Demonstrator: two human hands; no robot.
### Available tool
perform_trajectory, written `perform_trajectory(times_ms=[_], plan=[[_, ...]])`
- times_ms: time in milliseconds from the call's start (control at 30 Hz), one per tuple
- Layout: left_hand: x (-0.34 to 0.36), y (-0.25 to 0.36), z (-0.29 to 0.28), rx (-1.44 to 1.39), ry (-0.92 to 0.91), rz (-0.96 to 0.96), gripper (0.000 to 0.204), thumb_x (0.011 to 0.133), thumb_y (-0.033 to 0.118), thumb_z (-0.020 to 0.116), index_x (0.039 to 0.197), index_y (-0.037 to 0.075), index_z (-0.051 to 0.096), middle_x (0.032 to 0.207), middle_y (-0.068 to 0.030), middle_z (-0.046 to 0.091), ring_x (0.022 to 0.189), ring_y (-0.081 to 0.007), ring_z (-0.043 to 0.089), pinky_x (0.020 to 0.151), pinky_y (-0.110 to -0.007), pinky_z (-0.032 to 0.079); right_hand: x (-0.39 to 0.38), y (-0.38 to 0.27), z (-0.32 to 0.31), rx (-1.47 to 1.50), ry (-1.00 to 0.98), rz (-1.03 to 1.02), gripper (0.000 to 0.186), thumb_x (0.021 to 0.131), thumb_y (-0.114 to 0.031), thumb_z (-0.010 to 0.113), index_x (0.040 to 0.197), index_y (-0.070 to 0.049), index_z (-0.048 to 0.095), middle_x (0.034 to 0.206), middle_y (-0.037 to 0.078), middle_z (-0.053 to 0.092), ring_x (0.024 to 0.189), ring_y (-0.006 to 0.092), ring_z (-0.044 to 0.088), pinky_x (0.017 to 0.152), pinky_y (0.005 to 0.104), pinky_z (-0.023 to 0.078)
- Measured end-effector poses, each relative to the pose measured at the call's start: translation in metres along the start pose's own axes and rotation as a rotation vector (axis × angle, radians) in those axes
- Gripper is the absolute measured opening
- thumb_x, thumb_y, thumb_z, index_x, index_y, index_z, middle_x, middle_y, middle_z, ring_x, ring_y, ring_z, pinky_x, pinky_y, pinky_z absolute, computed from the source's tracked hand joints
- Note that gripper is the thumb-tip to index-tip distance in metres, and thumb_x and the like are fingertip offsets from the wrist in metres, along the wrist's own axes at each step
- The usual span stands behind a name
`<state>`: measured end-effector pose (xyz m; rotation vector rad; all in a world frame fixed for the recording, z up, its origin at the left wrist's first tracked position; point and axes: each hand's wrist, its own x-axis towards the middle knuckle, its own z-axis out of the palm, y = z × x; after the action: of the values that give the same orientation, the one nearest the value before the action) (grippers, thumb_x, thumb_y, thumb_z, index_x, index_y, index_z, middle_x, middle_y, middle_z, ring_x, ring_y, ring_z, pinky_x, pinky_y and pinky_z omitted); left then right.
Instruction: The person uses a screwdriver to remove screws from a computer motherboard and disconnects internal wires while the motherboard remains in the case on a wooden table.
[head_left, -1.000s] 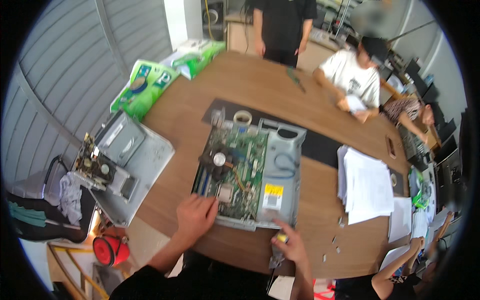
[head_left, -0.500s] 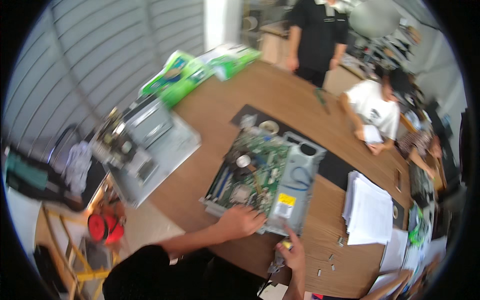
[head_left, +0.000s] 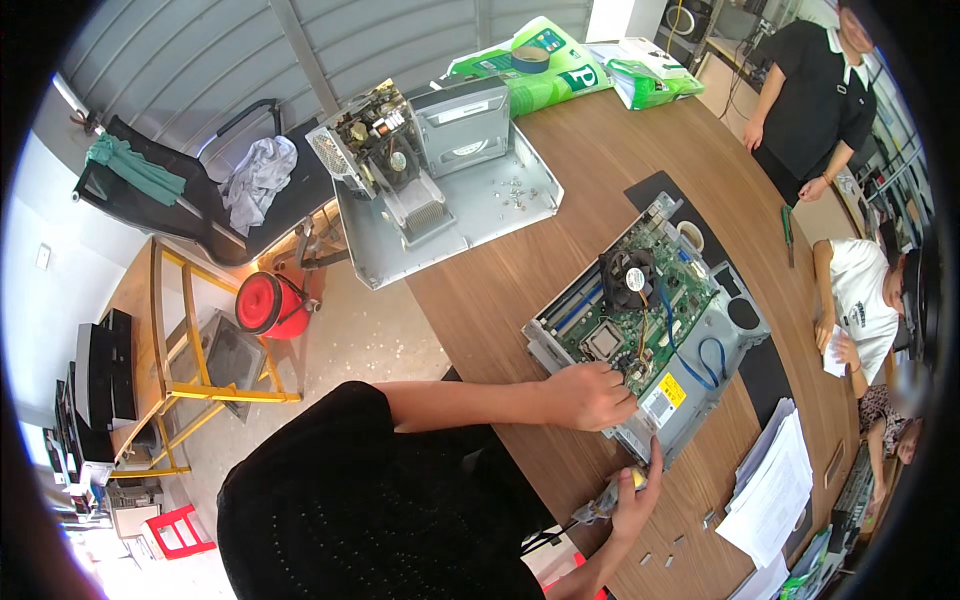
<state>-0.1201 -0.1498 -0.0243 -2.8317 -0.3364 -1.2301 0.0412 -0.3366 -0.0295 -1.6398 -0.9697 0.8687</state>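
An opened computer chassis (head_left: 730,300) lies on the wooden table, with a green motherboard (head_left: 665,275), a black fan (head_left: 628,278), a bare metal processor square (head_left: 602,341) and a blue cable (head_left: 700,365). At the chassis's near edge my left hand (head_left: 592,397) is closed, its fingers curled down; what they grip, if anything, is hidden. My right hand (head_left: 632,508) is beside the near right corner, index finger stretched toward the metal edge. Its other fingers close round a small item with a yellow part, which I cannot make out. Clear crumpled plastic (head_left: 597,507) shows next to it.
A metal case cover (head_left: 400,262) at the far left bears loose screws (head_left: 515,192) and metal parts. Papers (head_left: 770,490) and small metal pieces (head_left: 678,540) lie to the right. A tape roll (head_left: 690,235) is behind the chassis. A person (head_left: 870,300) sits across the table; another stands.
The view has swung, so the chassis and table appear farther right and sharper. Both hands stay at the chassis's near edge, in much the same pose.
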Motion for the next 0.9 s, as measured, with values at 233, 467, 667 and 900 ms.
perform_trajectory(times_ms=[233,467,667,900], plan=[[0.0,-0.001,0.002,0.008,-0.011,-0.012,0.014,0.077,0.022,0.067,0.072,0.011,0.059,0.061,0.0028,0.046,0.058,-0.0134,0.05,0.051,-0.029,0.039,0.0,0.0,0.0,-0.015,0.008,0.005,0.067,0.087,-0.019,0.064,0.146,-0.002,0.036,0.075,0.001,0.054,0.064,0.0091,0.049,0.061,0.0229,0.042],[0.004,-0.002,-0.001,-0.029,-0.044,-0.004,0.014,0.077,0.022,0.068,0.074,0.011,0.06,0.06,0.0025,0.047,0.058,-0.0138,0.051,0.052,-0.029,0.04,-0.002,0.015,-0.009,-0.06,0.027,-0.019,0.065,0.084,-0.008,0.063,0.144,-0.004,0.041,0.078,0.0,0.054,0.07,0.0099,0.05,0.064,0.023,0.041],[0.003,-0.001,0.003,-0.035,0.022,-0.046,0.013,0.077,0.021,0.07,0.079,0.008,0.064,0.06,0.003,0.048,0.058,-0.0131,0.052,0.053,-0.028,0.041,0.002,-0.01,-0.001,-0.044,-0.001,0.028,0.064,0.081,-0.003,0.063,0.143,-0.005,0.044,0.076,-0.001,0.051,0.068,0.009,0.047,0.063,0.0223,0.04],[0.004,-0.002,0.002,-0.016,0.022,-0.033,0.014,0.076,0.021,0.069,0.075,0.01,0.06,0.061,0.003,0.047,0.058,-0.0132,0.05,0.052,-0.028,0.039,0.001,0.001,-0.003,-0.017,-0.002,0.065,0.064,0.084,-0.013,0.064,0.143,-0.002,0.043,0.076,-0.003,0.052,0.067,0.0072,0.046,0.064,0.0212,0.038]])
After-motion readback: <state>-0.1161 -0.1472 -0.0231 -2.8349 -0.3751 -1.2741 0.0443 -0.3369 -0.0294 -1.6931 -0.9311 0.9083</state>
